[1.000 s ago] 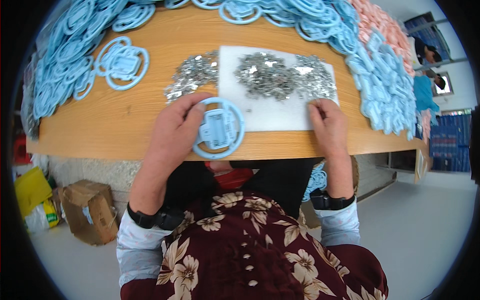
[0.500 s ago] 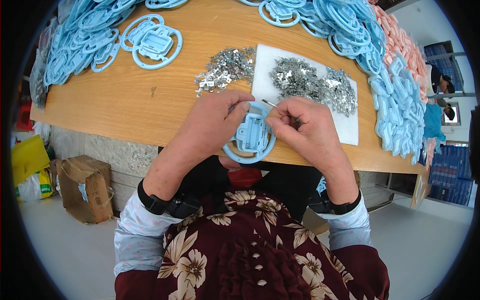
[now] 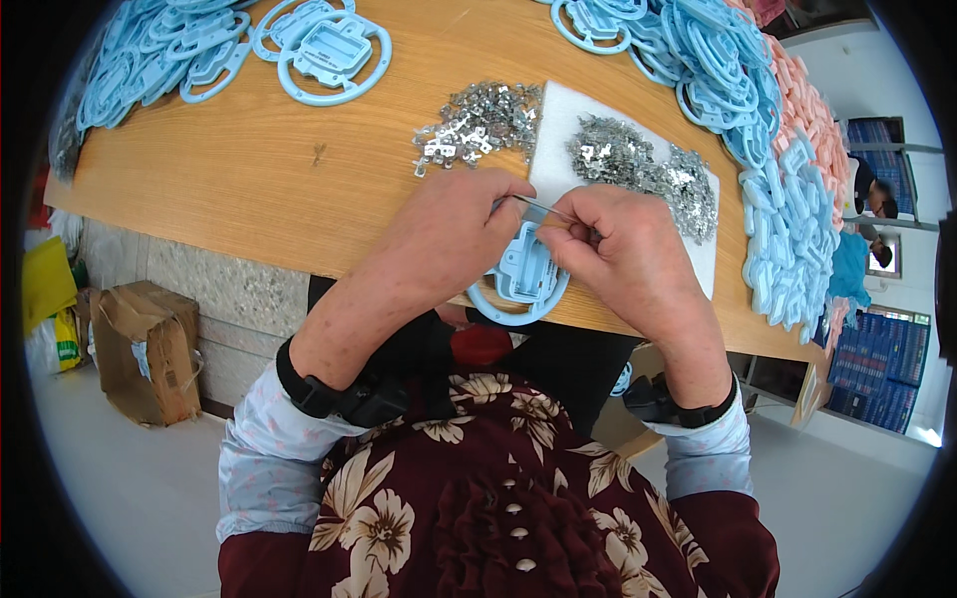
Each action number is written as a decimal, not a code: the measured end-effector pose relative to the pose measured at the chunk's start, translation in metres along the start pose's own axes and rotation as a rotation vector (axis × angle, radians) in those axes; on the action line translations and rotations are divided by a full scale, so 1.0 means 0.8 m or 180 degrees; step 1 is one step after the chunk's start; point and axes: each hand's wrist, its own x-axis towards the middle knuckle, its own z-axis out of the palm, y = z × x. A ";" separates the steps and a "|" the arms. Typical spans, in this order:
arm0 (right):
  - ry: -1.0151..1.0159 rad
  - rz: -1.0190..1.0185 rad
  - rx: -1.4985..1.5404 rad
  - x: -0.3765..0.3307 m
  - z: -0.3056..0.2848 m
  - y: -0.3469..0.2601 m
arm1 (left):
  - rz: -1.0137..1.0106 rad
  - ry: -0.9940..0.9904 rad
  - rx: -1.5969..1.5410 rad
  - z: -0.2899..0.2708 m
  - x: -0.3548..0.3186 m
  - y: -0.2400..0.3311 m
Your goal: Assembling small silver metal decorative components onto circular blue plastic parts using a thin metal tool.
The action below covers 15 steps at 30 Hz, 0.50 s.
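Observation:
A light-blue plastic part shaped like a steering wheel (image 3: 521, 314) lies at the table's front edge below my hands, its upper rim hidden by them. My right hand (image 3: 633, 249) is closed in a pinch on a thin metal tool (image 3: 546, 206), which reaches across toward the left fingertips. My left hand (image 3: 464, 224) is closed above the wheel's upper left side, thumb against the forefinger, at the tool's far end. Whatever small thing sits between those fingers is hidden. Beyond the hands lie small metal clips (image 3: 483, 120) in a loose pile.
A white foam sheet (image 3: 558, 105) bears more small metal pieces (image 3: 613, 149). Two blue wheel parts (image 3: 335, 60) lie at the back left. Heaps of blue wheels (image 3: 159, 60), blue pieces (image 3: 788, 239) and pink pieces (image 3: 807, 110) line the table. A cardboard box (image 3: 148, 354) stands on the floor.
The view has shifted slightly, so the table things sit differently in it. My hands have come closer together, and the tool's tip now meets my left fingers.

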 end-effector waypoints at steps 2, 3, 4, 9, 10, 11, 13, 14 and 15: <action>0.0036 -0.0055 -0.0152 0.000 0.001 0.001 | -0.0061 0.0021 -0.0050 0.000 -0.001 0.002; 0.0055 -0.0084 -0.0225 0.000 0.001 0.001 | -0.0067 0.0060 -0.0082 0.001 -0.001 0.002; 0.0036 -0.0100 -0.0200 0.000 0.001 0.002 | -0.0073 0.0099 -0.0114 0.002 -0.002 0.002; -0.0111 -0.0152 -0.0336 0.006 -0.004 0.001 | -0.0051 -0.0034 0.0006 -0.002 0.002 0.001; -0.0091 -0.0157 -0.0371 0.006 -0.005 0.001 | -0.0048 -0.0061 0.0007 -0.002 0.002 0.001; -0.0070 -0.0167 -0.0405 0.006 -0.006 0.000 | -0.0032 -0.0028 0.0016 -0.002 0.002 0.000; -0.0017 -0.0205 -0.0477 0.006 -0.005 -0.002 | -0.0001 0.0037 0.0036 0.001 0.002 -0.002; 0.0018 -0.0231 -0.0516 0.005 -0.004 -0.002 | -0.0059 0.0016 -0.0026 0.001 0.002 -0.001; 0.0052 -0.0258 -0.0555 0.004 -0.002 -0.003 | -0.0117 -0.0004 -0.0087 -0.001 0.001 0.002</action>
